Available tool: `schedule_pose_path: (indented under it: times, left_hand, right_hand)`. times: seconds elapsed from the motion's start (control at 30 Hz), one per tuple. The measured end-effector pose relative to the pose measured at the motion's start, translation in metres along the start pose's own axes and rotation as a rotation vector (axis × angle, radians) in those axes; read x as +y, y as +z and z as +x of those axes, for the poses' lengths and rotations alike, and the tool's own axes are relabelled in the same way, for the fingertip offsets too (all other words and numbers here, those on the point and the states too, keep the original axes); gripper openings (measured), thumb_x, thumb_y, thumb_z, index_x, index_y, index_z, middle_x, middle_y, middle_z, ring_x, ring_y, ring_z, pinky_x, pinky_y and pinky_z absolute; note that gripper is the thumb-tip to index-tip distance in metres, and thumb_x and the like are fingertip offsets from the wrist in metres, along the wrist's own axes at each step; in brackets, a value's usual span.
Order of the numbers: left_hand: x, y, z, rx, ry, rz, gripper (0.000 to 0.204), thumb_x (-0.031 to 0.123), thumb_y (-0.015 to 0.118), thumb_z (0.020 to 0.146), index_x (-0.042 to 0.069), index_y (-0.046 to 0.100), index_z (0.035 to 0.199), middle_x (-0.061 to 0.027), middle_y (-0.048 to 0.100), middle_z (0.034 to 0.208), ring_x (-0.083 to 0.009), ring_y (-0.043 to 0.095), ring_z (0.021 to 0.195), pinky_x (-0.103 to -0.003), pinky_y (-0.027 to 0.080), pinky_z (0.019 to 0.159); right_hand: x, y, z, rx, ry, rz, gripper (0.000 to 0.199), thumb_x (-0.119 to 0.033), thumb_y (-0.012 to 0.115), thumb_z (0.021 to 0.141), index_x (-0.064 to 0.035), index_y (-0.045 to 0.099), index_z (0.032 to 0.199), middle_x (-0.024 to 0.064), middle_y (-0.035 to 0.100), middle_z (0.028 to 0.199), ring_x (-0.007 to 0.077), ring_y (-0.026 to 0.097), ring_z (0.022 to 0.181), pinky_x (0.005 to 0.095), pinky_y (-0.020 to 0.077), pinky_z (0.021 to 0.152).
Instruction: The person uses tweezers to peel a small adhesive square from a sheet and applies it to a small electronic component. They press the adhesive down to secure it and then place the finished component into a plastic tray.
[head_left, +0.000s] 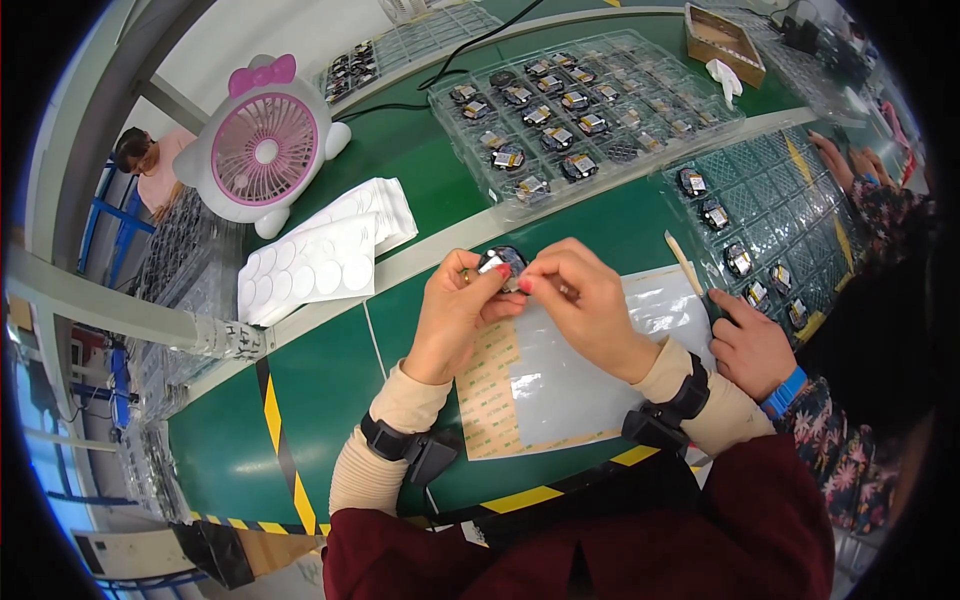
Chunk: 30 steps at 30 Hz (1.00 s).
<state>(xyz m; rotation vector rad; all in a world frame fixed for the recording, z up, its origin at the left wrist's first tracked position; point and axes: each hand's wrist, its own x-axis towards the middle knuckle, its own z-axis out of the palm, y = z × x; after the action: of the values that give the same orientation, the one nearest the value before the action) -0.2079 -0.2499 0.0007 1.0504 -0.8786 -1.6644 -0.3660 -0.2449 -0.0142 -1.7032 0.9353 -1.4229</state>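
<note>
Held up over the green bench, a small round black part (502, 259) with a pale label sits in the fingers of my left hand (455, 315). My right hand (590, 305) pinches at the part's lower right edge; whether a small piece lies between its thumb and forefinger is too small to make out. Below both hands lies a sheet of shiny grey-white film (570, 385) with a printed tan backing strip (487, 385) along its left side. A cream-coloured pointed stick (684, 262) rests by the film's upper right corner.
A clear tray (520, 195) with several similar round parts stands at the back; another tray (715, 250) lies to the right. Sheets of white round stickers (310, 270) and a pink-and-white fan (265, 150) are at the left. A co-worker's hand (752, 345) reaches in beside the film.
</note>
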Motion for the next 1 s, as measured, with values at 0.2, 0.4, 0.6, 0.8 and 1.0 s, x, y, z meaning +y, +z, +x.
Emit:
schedule_pose_path:
  times: [0.2,0.4,0.6,0.8,1.0]
  left_hand:
    - [0.007,-0.002,0.002,-0.017,0.007,-0.116,0.018,0.009,0.052,0.087,0.001,0.048,0.102,-0.0088,0.061,0.094,-0.0139,0.062,0.077,-0.022,0.052,0.063]
    - [0.002,-0.010,0.002,-0.066,0.044,-0.123,0.016,0.009,0.051,0.087,0.001,0.051,0.101,-0.0076,0.060,0.090,-0.0140,0.061,0.079,-0.022,0.052,0.067]
    - [-0.002,-0.001,0.001,-0.017,0.074,-0.074,0.015,0.007,0.055,0.086,-0.001,0.049,0.098,-0.0084,0.059,0.091,-0.0143,0.062,0.078,-0.025,0.053,0.070]
    - [-0.005,0.002,0.003,0.011,0.090,0.045,0.014,0.004,0.056,0.084,-0.001,0.048,0.094,-0.0094,0.059,0.092,-0.0144,0.061,0.078,-0.027,0.054,0.073]
    - [-0.009,0.002,0.007,0.019,0.079,0.029,0.014,0.003,0.056,0.083,-0.001,0.048,0.094,-0.0082,0.058,0.090,-0.0134,0.061,0.078,-0.026,0.054,0.073]
  right_hand:
    - [0.001,0.000,0.000,-0.004,-0.060,-0.037,0.006,-0.004,0.057,0.084,0.0005,0.059,0.087,0.0042,0.055,0.084,0.0062,0.045,0.062,0.0192,0.0349,0.053]
    - [0.003,-0.002,0.006,0.042,0.196,0.167,0.008,-0.006,0.056,0.084,0.0008,0.060,0.089,0.0034,0.056,0.084,0.0052,0.044,0.061,0.0188,0.0349,0.053]
    - [0.010,0.002,0.003,0.018,0.102,-0.001,0.008,-0.003,0.060,0.081,0.0012,0.060,0.088,0.0020,0.055,0.083,0.0034,0.044,0.061,0.0183,0.0349,0.051]
    - [0.024,0.000,0.005,0.020,0.025,-0.045,0.006,0.000,0.061,0.079,0.0012,0.059,0.085,0.0013,0.054,0.081,0.0029,0.044,0.058,0.0187,0.0339,0.048]
    - [0.021,-0.001,0.006,-0.022,-0.067,-0.084,0.006,0.003,0.060,0.077,0.0011,0.055,0.078,0.0019,0.052,0.077,0.0042,0.043,0.055,0.0189,0.0333,0.046]
